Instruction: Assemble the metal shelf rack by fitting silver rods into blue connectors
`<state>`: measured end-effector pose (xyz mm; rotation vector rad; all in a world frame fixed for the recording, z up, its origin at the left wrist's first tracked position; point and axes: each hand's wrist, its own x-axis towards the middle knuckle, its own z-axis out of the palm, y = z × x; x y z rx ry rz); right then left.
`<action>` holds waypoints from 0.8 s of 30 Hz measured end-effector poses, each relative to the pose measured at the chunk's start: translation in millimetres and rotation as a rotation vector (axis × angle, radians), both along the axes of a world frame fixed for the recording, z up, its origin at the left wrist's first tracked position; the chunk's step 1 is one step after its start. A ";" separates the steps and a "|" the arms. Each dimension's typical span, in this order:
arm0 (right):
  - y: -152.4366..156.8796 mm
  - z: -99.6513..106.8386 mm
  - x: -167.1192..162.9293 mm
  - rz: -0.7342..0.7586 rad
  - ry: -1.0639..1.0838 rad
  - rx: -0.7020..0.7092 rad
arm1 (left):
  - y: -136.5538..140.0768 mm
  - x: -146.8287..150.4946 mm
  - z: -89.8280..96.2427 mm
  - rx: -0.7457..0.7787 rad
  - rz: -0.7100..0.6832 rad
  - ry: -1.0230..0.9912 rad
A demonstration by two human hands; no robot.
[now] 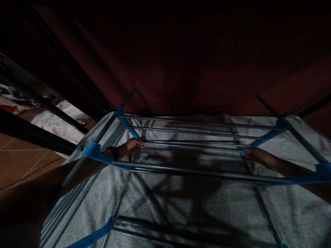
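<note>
A rack [181, 168] of grey metal tubes with blue plastic connectors stands partly assembled on a grey cloth. My left hand [131, 146] reaches past the left side tubes. Its fingers pinch the inner end of the left blue connector [130, 128], where the long tubes [191, 144] meet it. On the other side, my right hand [260, 158] is closed on the right blue connector [270, 137] near the opposite ends of the same tubes. Dim light blurs the exact fingertip contact. Lower down, another blue connector [93, 236] joins more tubes close to the cloth.
Grey cloth [212, 199] lies under the rack. A dark red fabric panel [181, 75] rises behind it. At left, dark bars [38, 132] stand beside the tiled floor [26, 155], where a striped cloth [58, 120] lies. Several loose tubes [74, 199] run along the cloth's left side.
</note>
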<state>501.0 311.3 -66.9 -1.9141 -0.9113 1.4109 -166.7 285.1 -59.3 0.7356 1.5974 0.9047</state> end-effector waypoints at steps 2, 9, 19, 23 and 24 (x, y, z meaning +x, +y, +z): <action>-0.1 -0.3 -0.9 0.003 -0.005 0.005 | -2.1 1.0 1.6 0.019 -0.028 0.029; -0.3 -0.2 -3.6 0.026 -0.038 0.016 | -10.4 9.6 3.5 0.102 -0.082 0.120; -8.6 10.2 -13.6 0.022 -0.062 0.046 | -5.5 -2.0 -8.5 0.102 -0.155 0.144; -10.7 15.3 -15.5 0.044 -0.051 0.031 | -0.3 -7.2 -16.1 0.098 -0.164 0.137; -10.9 15.8 -15.3 0.051 -0.046 0.029 | 0.3 -7.1 -16.0 0.082 -0.153 0.133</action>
